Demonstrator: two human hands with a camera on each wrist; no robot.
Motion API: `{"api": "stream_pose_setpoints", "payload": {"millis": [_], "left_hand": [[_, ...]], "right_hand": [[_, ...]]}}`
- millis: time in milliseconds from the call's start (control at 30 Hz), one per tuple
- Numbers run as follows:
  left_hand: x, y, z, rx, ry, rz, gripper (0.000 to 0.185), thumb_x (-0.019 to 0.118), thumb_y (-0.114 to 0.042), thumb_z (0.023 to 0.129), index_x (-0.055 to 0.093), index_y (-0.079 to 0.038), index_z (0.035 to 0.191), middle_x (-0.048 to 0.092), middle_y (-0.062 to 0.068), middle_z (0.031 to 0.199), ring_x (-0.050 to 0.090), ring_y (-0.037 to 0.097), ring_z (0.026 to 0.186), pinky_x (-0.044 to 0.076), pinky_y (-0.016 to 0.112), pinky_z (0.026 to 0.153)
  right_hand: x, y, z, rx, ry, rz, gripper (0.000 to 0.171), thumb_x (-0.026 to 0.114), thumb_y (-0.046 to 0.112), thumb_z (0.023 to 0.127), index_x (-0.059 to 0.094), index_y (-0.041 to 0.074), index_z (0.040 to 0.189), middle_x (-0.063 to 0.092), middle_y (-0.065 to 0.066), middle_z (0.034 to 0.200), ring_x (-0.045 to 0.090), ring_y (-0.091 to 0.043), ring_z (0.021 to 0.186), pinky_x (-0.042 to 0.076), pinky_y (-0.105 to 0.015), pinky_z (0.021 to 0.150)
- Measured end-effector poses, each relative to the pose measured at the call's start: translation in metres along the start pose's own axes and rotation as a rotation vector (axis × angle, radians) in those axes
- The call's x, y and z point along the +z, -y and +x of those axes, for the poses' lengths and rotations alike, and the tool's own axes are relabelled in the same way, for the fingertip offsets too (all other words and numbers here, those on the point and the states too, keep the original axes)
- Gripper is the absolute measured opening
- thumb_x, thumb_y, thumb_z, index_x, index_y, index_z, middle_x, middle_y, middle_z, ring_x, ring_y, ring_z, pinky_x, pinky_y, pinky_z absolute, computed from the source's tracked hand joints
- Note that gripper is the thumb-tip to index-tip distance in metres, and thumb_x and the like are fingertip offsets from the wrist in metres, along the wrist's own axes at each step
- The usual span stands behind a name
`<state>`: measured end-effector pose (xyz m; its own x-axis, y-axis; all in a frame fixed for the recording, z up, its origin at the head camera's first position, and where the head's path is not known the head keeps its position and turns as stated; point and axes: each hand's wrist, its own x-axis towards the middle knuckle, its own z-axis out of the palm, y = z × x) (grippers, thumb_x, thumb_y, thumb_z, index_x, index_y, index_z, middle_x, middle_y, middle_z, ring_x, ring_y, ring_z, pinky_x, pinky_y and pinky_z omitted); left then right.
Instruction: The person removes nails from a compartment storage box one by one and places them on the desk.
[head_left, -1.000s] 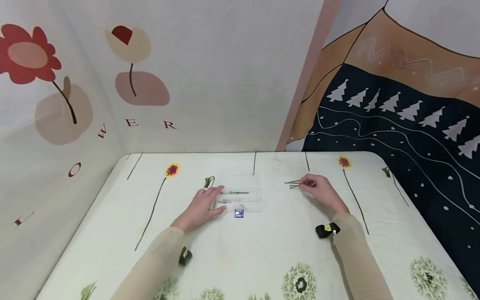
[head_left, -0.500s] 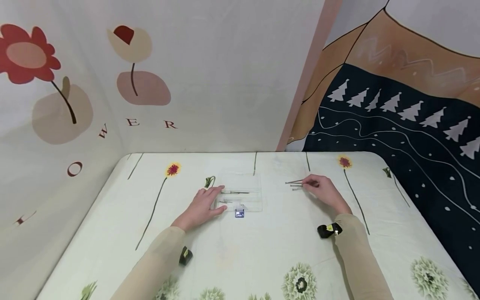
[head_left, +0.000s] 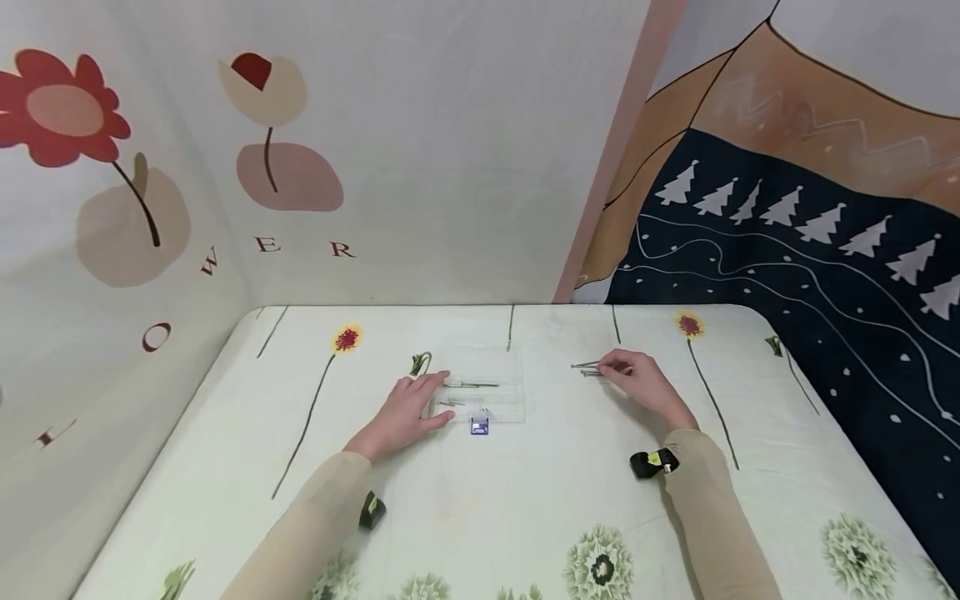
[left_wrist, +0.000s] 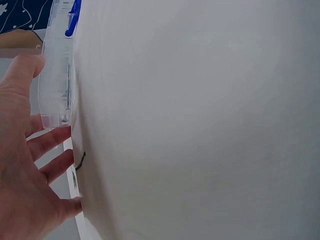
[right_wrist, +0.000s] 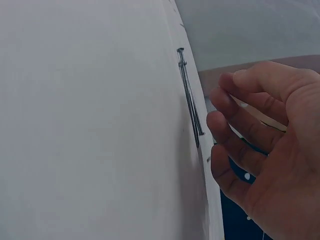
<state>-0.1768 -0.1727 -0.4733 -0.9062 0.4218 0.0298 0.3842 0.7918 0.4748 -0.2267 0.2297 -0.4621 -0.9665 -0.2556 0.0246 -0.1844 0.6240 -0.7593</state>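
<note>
Our right hand [head_left: 637, 382], fingers loosely curled, hovers at the loose nails [head_left: 588, 368] on the tablecloth [head_left: 525, 500]; we can't tell whether it pinches one. Left hand [head_left: 405, 412] lies flat vs. the clear box [head_left: 483, 392], w/ a few nails inside already; several are left outside. Wall letters read "OWER".

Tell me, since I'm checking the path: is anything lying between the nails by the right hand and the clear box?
Nothing visible: only bare tablecloth lies between the nails and the clear box.
</note>
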Motion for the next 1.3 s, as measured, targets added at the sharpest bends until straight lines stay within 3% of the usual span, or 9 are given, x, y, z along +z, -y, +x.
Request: {"api": "stream_pose_setpoints", "payload": {"millis": [233,533,733,1067,1300], "left_hand": [[0.000,-0.001,0.000,-0.004,0.010,-0.005,0.070,0.063,-0.040,0.093,0.037,-0.006,0.147,0.044,0.016,0.144,0.042,0.035,0.116,0.031,0.050,0.100],[0.001,0.000,-0.001,0.007,0.001,0.006,0.069,0.064,-0.039,0.093,0.037,-0.005,0.147,0.045,0.016,0.143,0.043,0.034,0.114,0.031,0.050,0.099],[-0.001,-0.002,-0.002,-0.007,0.010,0.005,0.069,0.064,-0.039,0.093,0.037,-0.006,0.147,0.044,0.015,0.144,0.043,0.033,0.115,0.032,0.049,0.099],[-0.003,-0.004,-0.001,-0.020,0.014,0.007,0.069,0.064,-0.039,0.093,0.037,-0.006,0.148,0.043,0.015,0.145,0.042,0.034,0.116,0.032,0.049,0.100],[-0.002,-0.004,-0.001,-0.025,0.017,0.002,0.070,0.064,-0.040,0.093,0.036,-0.006,0.148,0.044,0.015,0.144,0.042,0.033,0.116,0.032,0.049,0.099]], "right_hand": [[0.009,0.008,0.000,-0.024,0.006,0.011,0.013,0.060,0.010,0.096,0.069,0.003,0.102,0.066,-0.008,0.096,0.056,-0.023,0.085,0.045,-0.038,0.075],[0.023,0.017,0.000,-0.074,0.026,0.053,0.014,0.060,0.008,0.096,0.069,0.002,0.103,0.067,-0.008,0.102,0.059,-0.025,0.096,0.046,-0.044,0.087],[0.035,0.023,0.005,-0.145,0.022,0.063,0.011,0.061,0.009,0.095,0.069,0.003,0.099,0.067,-0.006,0.098,0.060,-0.022,0.091,0.047,-0.041,0.083],[0.050,0.044,0.008,-0.106,0.081,0.048,0.012,0.060,0.012,0.096,0.070,0.007,0.101,0.066,-0.003,0.099,0.058,-0.020,0.090,0.046,-0.039,0.081],[0.061,0.051,0.012,-0.143,0.115,0.055,0.011,0.060,0.009,0.094,0.070,0.007,0.099,0.065,-0.001,0.095,0.058,-0.018,0.090,0.046,-0.038,0.082]]}}
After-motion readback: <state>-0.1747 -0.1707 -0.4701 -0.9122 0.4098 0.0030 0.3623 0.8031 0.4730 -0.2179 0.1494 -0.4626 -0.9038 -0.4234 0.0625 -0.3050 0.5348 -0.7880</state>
